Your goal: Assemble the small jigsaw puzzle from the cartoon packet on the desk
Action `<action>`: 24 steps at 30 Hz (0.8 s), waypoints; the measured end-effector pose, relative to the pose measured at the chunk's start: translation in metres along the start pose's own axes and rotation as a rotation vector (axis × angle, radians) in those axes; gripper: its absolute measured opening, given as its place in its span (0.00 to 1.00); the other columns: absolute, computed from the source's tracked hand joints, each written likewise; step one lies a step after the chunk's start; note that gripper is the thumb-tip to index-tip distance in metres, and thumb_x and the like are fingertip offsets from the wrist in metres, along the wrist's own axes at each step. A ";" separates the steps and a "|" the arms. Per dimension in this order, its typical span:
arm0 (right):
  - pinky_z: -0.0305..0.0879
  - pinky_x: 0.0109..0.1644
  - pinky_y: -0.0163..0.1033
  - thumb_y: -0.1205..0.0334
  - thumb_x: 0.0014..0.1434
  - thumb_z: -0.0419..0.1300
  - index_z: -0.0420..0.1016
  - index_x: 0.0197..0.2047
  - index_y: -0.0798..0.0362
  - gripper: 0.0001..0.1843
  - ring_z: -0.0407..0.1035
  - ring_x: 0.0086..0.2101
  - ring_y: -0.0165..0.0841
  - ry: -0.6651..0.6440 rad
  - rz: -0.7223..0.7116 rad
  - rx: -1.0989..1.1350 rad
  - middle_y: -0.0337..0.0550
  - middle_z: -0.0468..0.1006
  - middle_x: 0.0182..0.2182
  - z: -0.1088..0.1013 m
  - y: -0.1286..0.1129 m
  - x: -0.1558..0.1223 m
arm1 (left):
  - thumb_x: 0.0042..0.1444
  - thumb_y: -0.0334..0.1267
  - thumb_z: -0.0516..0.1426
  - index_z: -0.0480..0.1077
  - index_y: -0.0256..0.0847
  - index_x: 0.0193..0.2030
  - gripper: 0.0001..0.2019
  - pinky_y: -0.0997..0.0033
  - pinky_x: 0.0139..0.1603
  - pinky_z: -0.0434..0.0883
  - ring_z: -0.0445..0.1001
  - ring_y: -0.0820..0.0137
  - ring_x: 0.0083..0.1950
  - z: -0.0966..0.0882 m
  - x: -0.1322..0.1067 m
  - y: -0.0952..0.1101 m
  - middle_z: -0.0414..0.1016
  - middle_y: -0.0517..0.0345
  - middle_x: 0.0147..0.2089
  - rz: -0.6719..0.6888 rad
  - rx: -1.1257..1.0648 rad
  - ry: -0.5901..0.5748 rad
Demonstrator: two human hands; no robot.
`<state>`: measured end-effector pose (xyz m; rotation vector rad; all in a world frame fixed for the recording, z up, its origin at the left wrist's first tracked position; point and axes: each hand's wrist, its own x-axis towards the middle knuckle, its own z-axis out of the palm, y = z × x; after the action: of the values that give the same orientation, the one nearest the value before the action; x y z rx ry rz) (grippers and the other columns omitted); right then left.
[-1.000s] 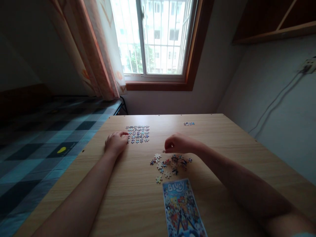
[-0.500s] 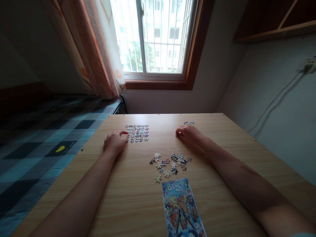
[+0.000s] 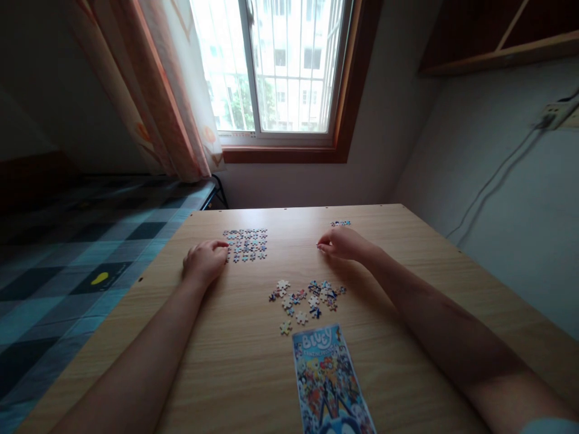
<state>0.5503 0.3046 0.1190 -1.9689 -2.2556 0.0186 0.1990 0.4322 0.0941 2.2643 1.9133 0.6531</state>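
Observation:
My left hand rests on the wooden table with its fingers curled, its fingertips touching the left edge of a partly joined block of puzzle pieces. My right hand lies further right with fingers pinched together at their tips on the table; what they hold is too small to make out. A small cluster of pieces sits just beyond that hand. Several loose puzzle pieces lie scattered in the middle. A colourful reference picture card lies near the front edge.
A bed with a blue checked cover stands left of the table. Behind are a window with a curtain. A cable runs down the wall on the right below a shelf.
My right hand has moved from the loose pile up and away to a spot near the small far cluster. My left hand has stayed beside the joined block. The view shifted slightly.

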 end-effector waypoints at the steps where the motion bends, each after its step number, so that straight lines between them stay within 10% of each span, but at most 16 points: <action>1: 0.62 0.39 0.34 0.58 0.63 0.58 0.84 0.42 0.48 0.12 0.74 0.33 0.32 -0.011 0.021 -0.024 0.42 0.84 0.35 0.000 -0.003 -0.001 | 0.57 0.44 0.53 0.79 0.47 0.46 0.16 0.56 0.59 0.67 0.71 0.53 0.57 -0.001 0.000 0.000 0.77 0.53 0.55 -0.002 0.002 -0.001; 12: 0.66 0.45 0.38 0.52 0.66 0.50 0.80 0.52 0.41 0.20 0.75 0.46 0.39 -0.041 0.260 -0.109 0.42 0.81 0.48 0.002 0.004 -0.004 | 0.57 0.44 0.52 0.79 0.46 0.46 0.17 0.54 0.58 0.67 0.71 0.51 0.57 -0.003 0.000 0.000 0.77 0.52 0.55 0.002 -0.002 -0.004; 20: 0.62 0.33 0.35 0.53 0.60 0.59 0.85 0.32 0.48 0.15 0.71 0.25 0.32 -0.234 0.465 -0.051 0.44 0.81 0.24 -0.017 0.067 -0.011 | 0.57 0.45 0.52 0.79 0.46 0.45 0.16 0.55 0.58 0.67 0.71 0.51 0.57 -0.001 0.001 -0.003 0.77 0.51 0.55 0.014 -0.010 0.004; 24: 0.63 0.35 0.37 0.52 0.64 0.55 0.85 0.42 0.48 0.18 0.74 0.31 0.36 -0.107 0.586 -0.075 0.49 0.83 0.32 -0.007 0.102 -0.017 | 0.57 0.44 0.53 0.79 0.47 0.44 0.16 0.56 0.58 0.67 0.71 0.52 0.57 -0.002 0.000 -0.002 0.78 0.52 0.55 0.018 -0.008 0.006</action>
<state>0.6542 0.3015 0.1136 -2.6491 -1.6674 0.1065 0.1962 0.4326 0.0954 2.2798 1.8921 0.6699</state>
